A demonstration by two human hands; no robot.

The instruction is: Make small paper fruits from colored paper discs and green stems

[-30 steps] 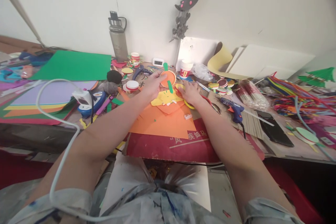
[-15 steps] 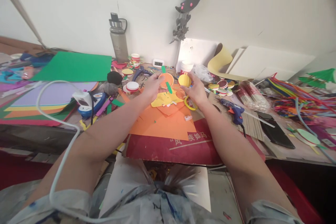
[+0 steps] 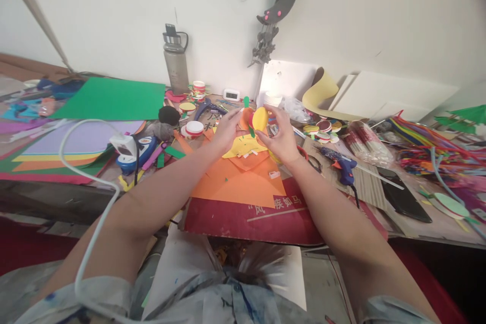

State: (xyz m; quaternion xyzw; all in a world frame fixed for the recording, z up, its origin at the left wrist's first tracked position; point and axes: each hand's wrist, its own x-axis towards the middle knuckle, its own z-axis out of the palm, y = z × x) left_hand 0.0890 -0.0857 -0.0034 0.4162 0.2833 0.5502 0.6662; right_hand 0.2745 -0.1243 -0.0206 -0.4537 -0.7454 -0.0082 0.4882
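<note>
Over the middle of the table, my left hand (image 3: 228,130) pinches an orange disc (image 3: 245,117) with green strips (image 3: 246,102) sticking out at its top and bottom. My right hand (image 3: 283,136) grips a yellow disc (image 3: 260,119) by its edge, tilted towards the orange one. A bit of red shows between the two discs; whether they touch I cannot tell. Beneath the hands lie cut yellow paper (image 3: 241,146) and orange sheets (image 3: 235,182), with small paper scraps on top.
A blue glue gun (image 3: 343,166) and a black phone (image 3: 404,195) lie to the right. On the left are a green sheet (image 3: 114,98), a white-lidded round piece (image 3: 193,128) and a white cable (image 3: 85,243). Behind stands a grey bottle (image 3: 176,66).
The yellow disc has moved left and turned, now close against the orange disc, which has turned more edge-on. Both hands have come nearer each other. The view has shifted slightly.
</note>
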